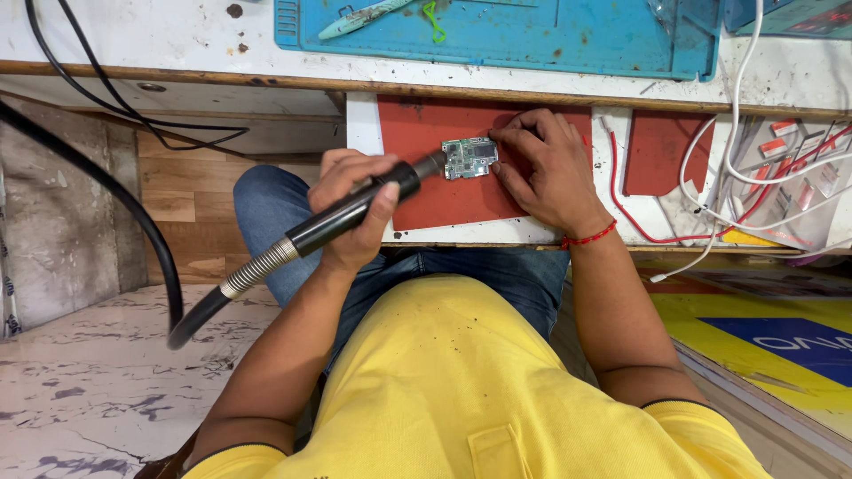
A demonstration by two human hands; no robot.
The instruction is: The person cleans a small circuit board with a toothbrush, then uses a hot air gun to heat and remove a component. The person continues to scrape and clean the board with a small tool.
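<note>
Overhead view of a seated person at a workbench. The left hand (355,208), at centre-left of the frame, has its fingers wrapped tightly around a black hot-air handpiece (355,208), thumb laid along the barrel; the nozzle tip points right and sits just beside the left edge of a small green circuit board (469,158). A ribbed metal collar and black hose (133,213) trail from the handpiece toward the lower left and loop up the left side of the frame. The circuit board lies flat near the centre of a red mat (426,200), slightly above the frame's middle. The right hand (541,168), wearing a red thread bracelet (588,237), rests on the mat with fingers curled and close together, fingertips pressing the board's right edge. A blue work mat (577,40) occupies the top of the frame; white and red cables (710,177) lie at the right.
</note>
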